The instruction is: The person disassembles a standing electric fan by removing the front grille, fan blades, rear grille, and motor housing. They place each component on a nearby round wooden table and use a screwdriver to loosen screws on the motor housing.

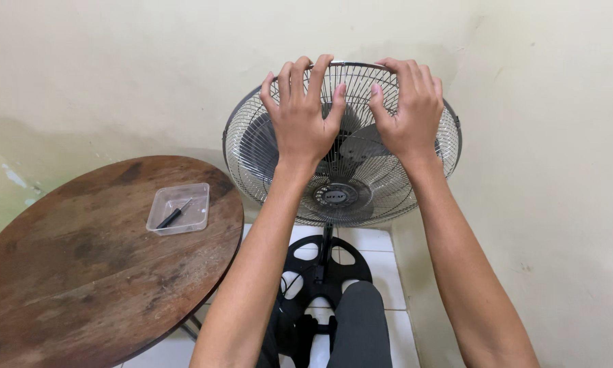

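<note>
The fingers of the left hand [301, 116] curl over the top rim of the fan's front wire guard [342, 143], hooked between the thin wires, and the fingers of the right hand [407, 109] do the same just beside them, so both hands are closed on the guard at its upper edge with the thumbs pressed against its face. To handle it well, the grip seems best kept on the stiff outer ring rather than on the fine wires, which would likely bend, and the pull kept even on both sides so the guard stays square. The guard sits directly under the fingertips, upright on the pedestal fan, with the grey blades [361, 143] behind it. Below stands the black base [327, 266] on the tiled floor. Well apart to the left, a round wooden table [81, 272] carries a clear plastic tray [179, 208] holding a small black screwdriver [173, 216].
</note>
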